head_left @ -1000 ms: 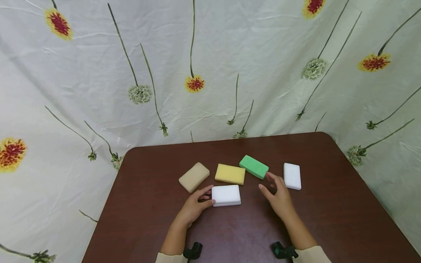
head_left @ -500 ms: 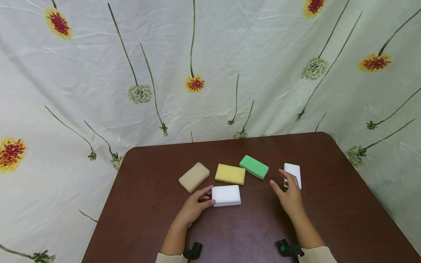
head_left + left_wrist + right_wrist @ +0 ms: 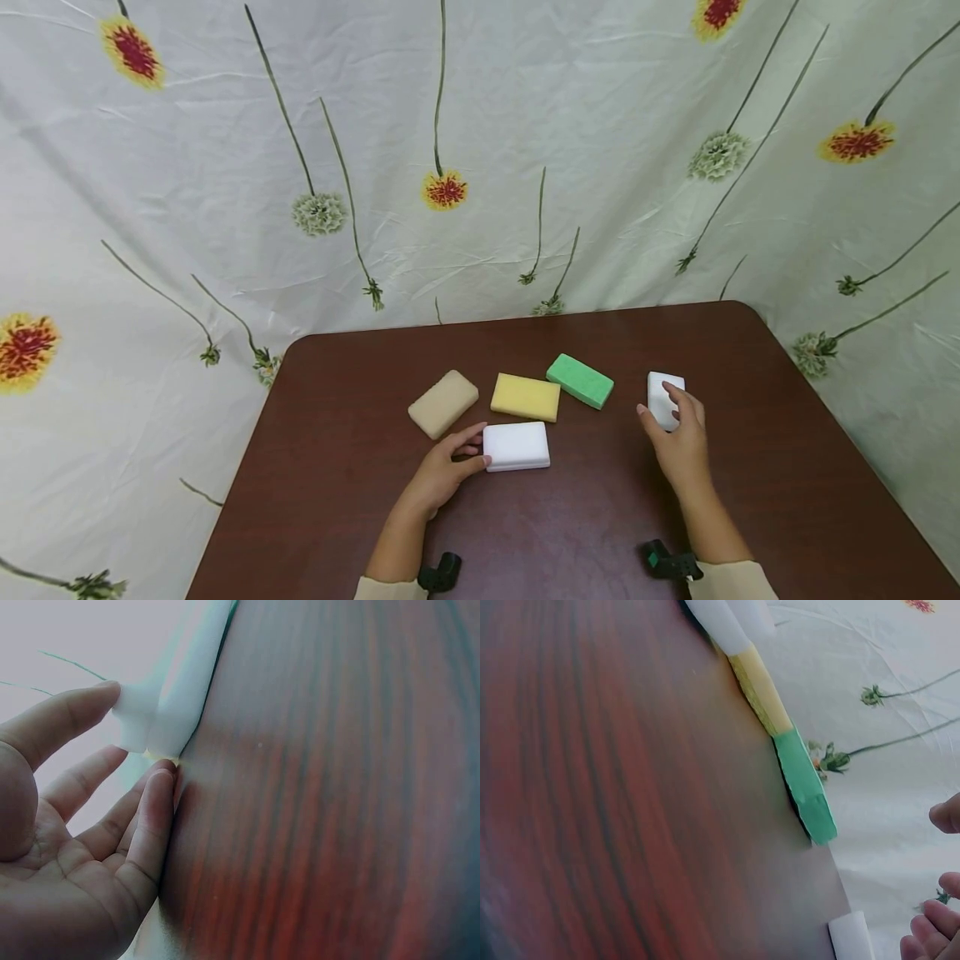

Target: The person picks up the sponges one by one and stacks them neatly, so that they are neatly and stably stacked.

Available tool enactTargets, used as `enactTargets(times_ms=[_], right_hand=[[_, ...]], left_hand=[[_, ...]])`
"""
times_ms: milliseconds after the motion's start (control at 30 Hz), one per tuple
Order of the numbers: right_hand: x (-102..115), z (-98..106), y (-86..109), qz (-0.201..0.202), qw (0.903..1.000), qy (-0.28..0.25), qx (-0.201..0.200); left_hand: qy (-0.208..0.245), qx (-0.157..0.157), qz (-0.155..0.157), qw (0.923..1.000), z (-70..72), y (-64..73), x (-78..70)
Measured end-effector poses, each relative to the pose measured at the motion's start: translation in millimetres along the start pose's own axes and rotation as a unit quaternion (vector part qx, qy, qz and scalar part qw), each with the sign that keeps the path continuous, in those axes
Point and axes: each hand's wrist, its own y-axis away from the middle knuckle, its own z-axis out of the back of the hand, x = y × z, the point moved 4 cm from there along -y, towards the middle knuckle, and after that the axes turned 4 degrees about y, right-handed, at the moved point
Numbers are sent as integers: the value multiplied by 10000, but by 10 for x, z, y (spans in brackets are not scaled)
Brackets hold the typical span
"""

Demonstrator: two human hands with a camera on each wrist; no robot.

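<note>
The left hand [image 3: 71, 866] lies half unfolded, palm showing and fingers loosely bent. At its fingertips sits a white block [image 3: 184, 682], though glare makes it hard to say how firmly they touch. Dark, streaked wood [image 3: 322, 780] stretches away past them; a pale backdrop [image 3: 60, 630] glows behind the hand.

Left sleeve [image 3: 390, 589]: plain and cream, ending well below the left hand [image 3: 444, 473].
Left wrist box [image 3: 440, 572]: black and chunky, with a bent shape, on the thumb side below the hand.
Right sleeve [image 3: 732, 581]: cream too, ending well below the right hand [image 3: 682, 443].
Right wrist box [image 3: 672, 565]: black and chunky, on that hand's thumb side.
Green mark [image 3: 652, 559]: small, on the right box.
</note>
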Motion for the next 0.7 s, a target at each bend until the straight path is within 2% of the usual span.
enactTargets(times_ms=[133, 267, 700], right_hand=[[-38, 59, -36, -32, 9998, 23, -209], [-79, 101, -61, -208, 9996, 84, -198], [-225, 144, -77, -943, 9914, 724, 554]], left_hand=[[-15, 5, -49, 10000, -1, 1, 2], [-7, -15, -27, 10000, 1, -3, 9], [28, 2, -16, 10000, -5, -8, 10]])
